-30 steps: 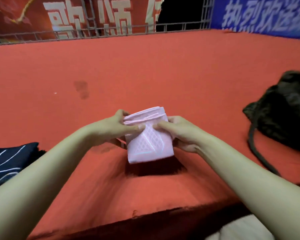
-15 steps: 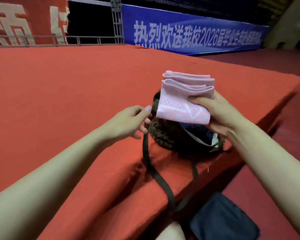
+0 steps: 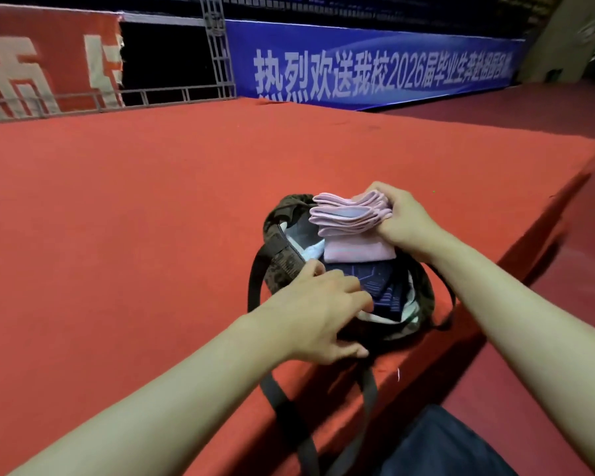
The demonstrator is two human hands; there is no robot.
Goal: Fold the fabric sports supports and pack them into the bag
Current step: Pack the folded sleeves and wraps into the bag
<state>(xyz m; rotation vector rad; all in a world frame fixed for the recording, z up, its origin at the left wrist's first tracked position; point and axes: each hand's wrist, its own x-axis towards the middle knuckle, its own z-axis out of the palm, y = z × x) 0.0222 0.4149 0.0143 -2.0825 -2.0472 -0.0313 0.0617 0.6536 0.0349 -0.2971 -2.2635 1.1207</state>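
A red banner hangs far behind the bag, to its left, above a metal railing. The bag sits open on the red carpet, close to the platform's near edge, its straps hanging over that edge. The left hand rests at the bag's near rim, fingers loosely spread over the opening and the thumb curled under the rim. Dark folded fabric lies inside the bag. The right hand grips the folded pink support over the bag's far side, its lower end inside the opening. A blue banner stretches behind the bag.
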